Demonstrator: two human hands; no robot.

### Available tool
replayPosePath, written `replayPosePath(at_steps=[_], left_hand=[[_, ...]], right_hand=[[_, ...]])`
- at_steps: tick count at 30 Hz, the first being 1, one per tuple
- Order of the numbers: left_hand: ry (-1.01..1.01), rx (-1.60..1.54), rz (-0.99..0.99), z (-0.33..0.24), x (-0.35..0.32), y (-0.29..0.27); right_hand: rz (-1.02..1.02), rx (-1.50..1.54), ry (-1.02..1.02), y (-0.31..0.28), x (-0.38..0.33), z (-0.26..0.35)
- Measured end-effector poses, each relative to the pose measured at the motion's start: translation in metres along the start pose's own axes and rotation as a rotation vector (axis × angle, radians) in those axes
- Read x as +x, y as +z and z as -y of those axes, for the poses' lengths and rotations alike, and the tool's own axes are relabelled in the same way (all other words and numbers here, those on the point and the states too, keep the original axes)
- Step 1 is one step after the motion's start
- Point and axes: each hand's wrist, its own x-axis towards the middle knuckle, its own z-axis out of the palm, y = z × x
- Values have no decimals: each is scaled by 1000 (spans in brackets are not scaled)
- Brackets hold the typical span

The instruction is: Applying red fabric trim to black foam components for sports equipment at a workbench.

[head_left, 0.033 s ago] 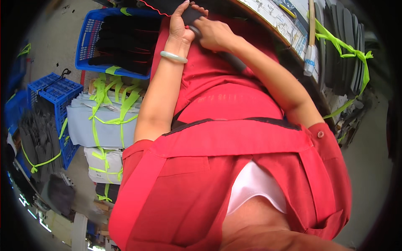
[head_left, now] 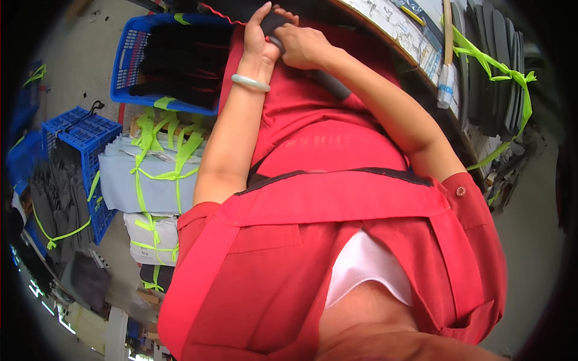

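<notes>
Presently, left hand [head_left: 259, 43]: cupped around a dark grey piece [head_left: 273, 23]
Right hand [head_left: 306, 48]: curled onto that piece, close by
Blue crate [head_left: 133, 98]: leftward, holding black pieces [head_left: 180, 60]

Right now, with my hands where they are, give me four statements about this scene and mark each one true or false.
1. A pale bangle is on the left wrist. True.
2. The right hand is well clear of the dark grey piece. False: the hand touches it.
3. Dark pieces lie in the blue basket. True.
4. The ties on the pale blue-grey stack are red. False: they are yellow-green.
</notes>
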Motion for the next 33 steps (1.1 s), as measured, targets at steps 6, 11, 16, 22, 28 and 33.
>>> replayPosePath(at_steps=[6, 11, 16, 22, 28, 33], left_hand=[[-28, -100, -92, 4, -8, 6], [-24, -56, -22, 6, -7, -2], [5, 63, -142, 10, -13, 17], [-18, 8, -54, 8, -2, 4], [-37, -3, -55, 10, -8, 6], [-100, 27, -17, 6, -7, -8]], right_hand=[[-159, 116, -94, 7, -43, -6], [-77, 63, -5, 2, -11, 3], [-162, 104, -135, 10, -30, -26], [-54, 38, 16, 5, -3, -9], [-216, 96, -98, 15, -52, -15], [-114, 20, -48, 8, -10, -7]])
